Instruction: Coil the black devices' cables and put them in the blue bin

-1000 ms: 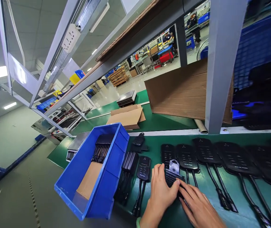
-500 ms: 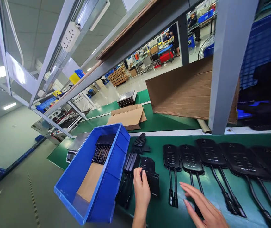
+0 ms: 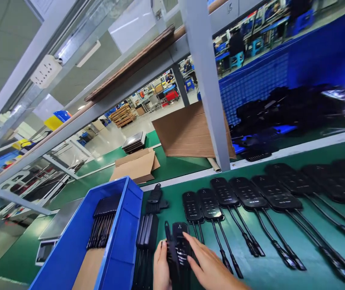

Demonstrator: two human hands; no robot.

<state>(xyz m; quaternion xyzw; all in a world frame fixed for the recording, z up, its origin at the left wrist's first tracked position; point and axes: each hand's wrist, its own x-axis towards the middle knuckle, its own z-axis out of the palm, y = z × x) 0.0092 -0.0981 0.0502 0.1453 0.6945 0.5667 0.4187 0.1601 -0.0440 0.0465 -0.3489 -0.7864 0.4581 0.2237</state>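
Head view: at the bottom edge, left hand (image 3: 161, 269) cupped against the side of a black unit (image 3: 180, 245), fingers wrapped on it, with what looks like a second, thinner black piece pressed alongside, though blur hides the join. Right hand (image 3: 211, 268) laid flat over the same unit from the right, fingers spread, resting rather than gripping. Unit down on the green mat (image 3: 265, 274), just right of a stack of black units (image 3: 146, 233) beside the blue bin (image 3: 120, 225). Further right, a row of cabled black units (image 3: 247, 193).
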